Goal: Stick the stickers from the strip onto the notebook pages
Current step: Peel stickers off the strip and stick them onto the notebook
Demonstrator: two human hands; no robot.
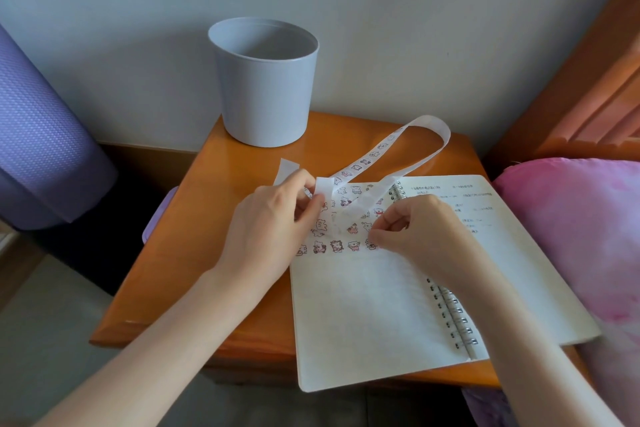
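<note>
Strip (429, 124) loops over the notebook (363, 315), pinched between the left hand (273, 218) thumb and fingers; the right hand (419, 229), fingertips closed together, pinches a sticker (370, 245) on the page.

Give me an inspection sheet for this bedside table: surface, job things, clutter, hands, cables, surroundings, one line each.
Surface: orange wooden bedside table, with the notebook overhanging its front edge.
Job's things: the spiral notebook lies open, with rows of stickers at the top of its left page; the sticker strip loops over the table's back and returns to the hands.
Clutter: grey bin, upright at the table's back.
Grippers: left hand pinches the strip; right hand pinches at the page beside the stickers, its hold too small to tell.
Cables: nothing seen.
Surroundings: purple mat left, pink bedding and wooden headboard right.
</note>
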